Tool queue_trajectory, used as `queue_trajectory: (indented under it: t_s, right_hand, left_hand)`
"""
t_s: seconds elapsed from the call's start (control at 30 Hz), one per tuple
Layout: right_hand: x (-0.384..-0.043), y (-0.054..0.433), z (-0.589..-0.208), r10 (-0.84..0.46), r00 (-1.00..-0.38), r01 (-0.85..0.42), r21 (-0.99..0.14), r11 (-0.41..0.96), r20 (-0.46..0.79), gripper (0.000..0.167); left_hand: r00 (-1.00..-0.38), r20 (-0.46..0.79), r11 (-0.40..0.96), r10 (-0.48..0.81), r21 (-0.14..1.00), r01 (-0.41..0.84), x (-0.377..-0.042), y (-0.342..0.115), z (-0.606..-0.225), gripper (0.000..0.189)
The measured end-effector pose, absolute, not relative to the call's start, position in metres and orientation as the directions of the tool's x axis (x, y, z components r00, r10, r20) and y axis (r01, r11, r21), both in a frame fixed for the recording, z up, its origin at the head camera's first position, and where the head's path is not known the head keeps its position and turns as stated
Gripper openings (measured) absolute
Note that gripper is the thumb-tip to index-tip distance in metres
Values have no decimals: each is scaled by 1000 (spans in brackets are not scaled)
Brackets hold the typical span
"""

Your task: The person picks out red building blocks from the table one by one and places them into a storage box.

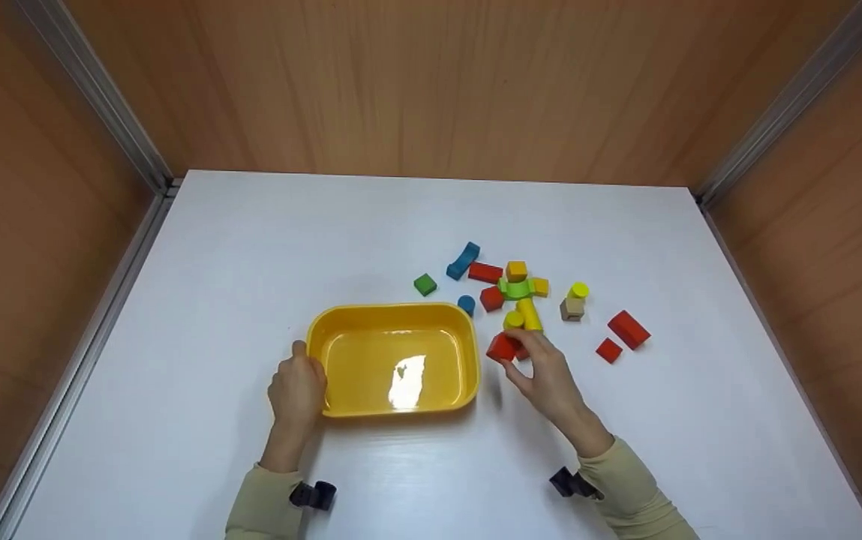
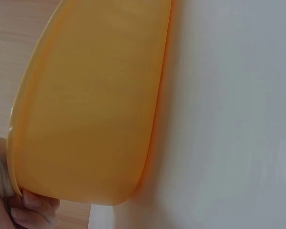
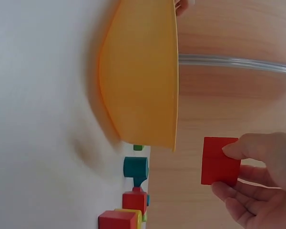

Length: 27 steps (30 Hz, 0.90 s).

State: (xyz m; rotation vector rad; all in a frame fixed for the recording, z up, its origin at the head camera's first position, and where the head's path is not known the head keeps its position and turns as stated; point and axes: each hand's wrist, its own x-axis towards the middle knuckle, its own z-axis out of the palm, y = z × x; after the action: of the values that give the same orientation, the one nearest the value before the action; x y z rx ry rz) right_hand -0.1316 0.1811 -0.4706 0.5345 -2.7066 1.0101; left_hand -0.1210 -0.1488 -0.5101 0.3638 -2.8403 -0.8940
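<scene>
A yellow plastic tub [image 1: 400, 319] with rounded corners stands on the white table, and nothing lies inside it. My left hand [image 1: 297, 386] grips its left rim; in the left wrist view curled fingers [image 2: 35, 210] show under the rim of the tub [image 2: 90, 105]. Just right of the tub, my right hand [image 1: 551, 382] pinches a red block [image 1: 502, 347] between thumb and fingers. The right wrist view shows this red block [image 3: 220, 161] held up off the table, apart from the tub [image 3: 140, 71].
Beyond my right hand lie several loose blocks: a blue arch [image 1: 463, 261], a green cube [image 1: 424, 284], a blue cylinder [image 1: 466, 304], a light green arch [image 1: 516, 289] and a bare wood cube [image 1: 572, 310]. Two red blocks, one larger [image 1: 629, 330], lie further right. Wooden panels [image 1: 431, 90] enclose the table.
</scene>
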Motion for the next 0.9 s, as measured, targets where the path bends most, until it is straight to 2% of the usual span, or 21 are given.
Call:
queue_trajectory:
  t_s: [0.33, 0.5, 0.67, 0.9]
  right_hand:
    - [-131, 155, -471, -359, -886, -461, -635, 619, 293, 41]
    - [-132, 142, -472, -407, -874, -476, -636, 607, 265, 41]
    - [-135, 129, -475, -452, -870, -464, -636, 617, 196, 42]
    - [-138, 115, -479, -507, -857, -451, -612, 649, 94, 40]
  left_hand:
    - [-960, 47, 797, -275, 570, -200, -121, -149, -510, 17]
    - [-959, 84, 807, -270, 563, -178, -121, -147, -510, 15]
    - [-956, 116, 820, -269, 548, -165, -120, -147, -511, 15]
    - [-957, 77, 805, -279, 562, -189, -121, -148, -511, 16]
